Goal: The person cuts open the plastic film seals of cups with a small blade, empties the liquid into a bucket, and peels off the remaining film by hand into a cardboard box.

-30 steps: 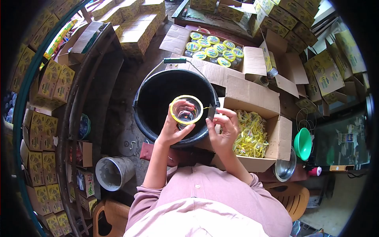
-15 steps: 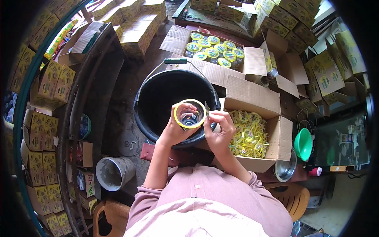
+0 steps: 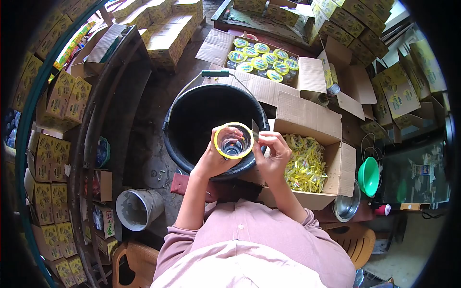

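My right hand (image 3: pixel 274 154) is closing back in from the right, bringing its small dark blade up against the yellow-rimmed glass jar (image 3: pixel 234 140). My left hand (image 3: pixel 214 158) is clamping the jar at frame centre over the black bucket (image 3: pixel 192 115), mouth facing me. Right fingers are pinching the blade just right of the rim, beside the box of yellow strips (image 3: pixel 307 165).

Dark, stained floor (image 3: pixel 153 96) across the middle of the frame. Black bucket (image 3: pixel 192 120) at centre, green-gripped handle toward the top. Open carton of yellow strips (image 3: pixel 307 165) just right of it; open carton of yellow-lidded cups (image 3: pixel 261 60) above, upper centre. Grey metal pail (image 3: pixel 137 209) on its side, lower left. Green bowl (image 3: pixel 369 175) and steel bowl (image 3: pixel 346 204) at right. Stacked yellow boxes (image 3: pixel 165 36) upper left.
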`<action>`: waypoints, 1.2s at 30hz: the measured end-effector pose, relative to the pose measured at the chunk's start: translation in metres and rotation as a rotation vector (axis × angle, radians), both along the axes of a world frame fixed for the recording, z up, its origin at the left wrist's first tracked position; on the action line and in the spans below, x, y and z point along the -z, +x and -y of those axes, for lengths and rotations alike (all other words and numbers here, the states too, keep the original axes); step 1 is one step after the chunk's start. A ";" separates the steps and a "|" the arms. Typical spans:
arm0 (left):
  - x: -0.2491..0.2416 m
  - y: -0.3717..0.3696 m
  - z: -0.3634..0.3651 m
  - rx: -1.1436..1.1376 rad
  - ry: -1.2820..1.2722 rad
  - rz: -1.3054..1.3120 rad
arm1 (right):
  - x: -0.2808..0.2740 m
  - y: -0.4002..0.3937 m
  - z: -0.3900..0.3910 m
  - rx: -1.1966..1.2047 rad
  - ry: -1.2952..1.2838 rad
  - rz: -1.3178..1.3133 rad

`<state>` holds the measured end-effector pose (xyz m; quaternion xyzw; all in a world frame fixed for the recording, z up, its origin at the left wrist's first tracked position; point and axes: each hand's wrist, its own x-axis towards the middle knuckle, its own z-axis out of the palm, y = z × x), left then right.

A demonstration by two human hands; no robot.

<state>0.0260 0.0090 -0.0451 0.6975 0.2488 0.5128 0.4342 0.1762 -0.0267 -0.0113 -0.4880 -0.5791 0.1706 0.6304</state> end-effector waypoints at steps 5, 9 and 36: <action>0.003 -0.001 0.000 0.029 -0.035 0.029 | -0.001 -0.004 0.004 0.021 0.002 0.003; 0.002 0.000 0.002 0.062 -0.057 0.006 | -0.002 -0.004 0.001 0.040 0.019 0.009; 0.000 -0.006 0.005 0.090 -0.220 0.169 | -0.002 -0.002 0.001 -0.032 -0.015 -0.026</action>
